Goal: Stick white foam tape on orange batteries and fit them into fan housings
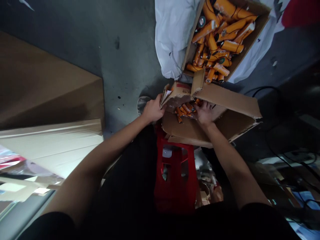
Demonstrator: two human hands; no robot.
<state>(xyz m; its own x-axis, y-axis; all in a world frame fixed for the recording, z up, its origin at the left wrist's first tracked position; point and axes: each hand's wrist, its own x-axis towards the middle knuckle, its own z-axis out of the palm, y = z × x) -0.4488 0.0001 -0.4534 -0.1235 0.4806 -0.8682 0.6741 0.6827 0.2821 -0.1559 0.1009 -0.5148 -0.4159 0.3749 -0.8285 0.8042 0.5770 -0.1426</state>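
A worn cardboard box point(185, 128) lies open in front of me, its flaps spread. My left hand point(153, 109) is closed on the box's left edge, thumb and fingers gripping the cardboard. Inside, several orange-wrapped cylinders point(184, 110), which look like battery packs, lie in a loose pile. My right hand point(204, 114) reaches into the box at the right side of this pile. Its fingers are curled against an orange piece near the flap, and the fingertips are partly hidden.
Just beyond stands a second box point(246, 55) heaped with larger orange cylinders with dark wires, on white sheeting point(170, 36). A red plastic stool point(176, 173) is below the near box. Large cardboard point(50, 86) fills the left. Black cables point(270, 88) trail on the right.
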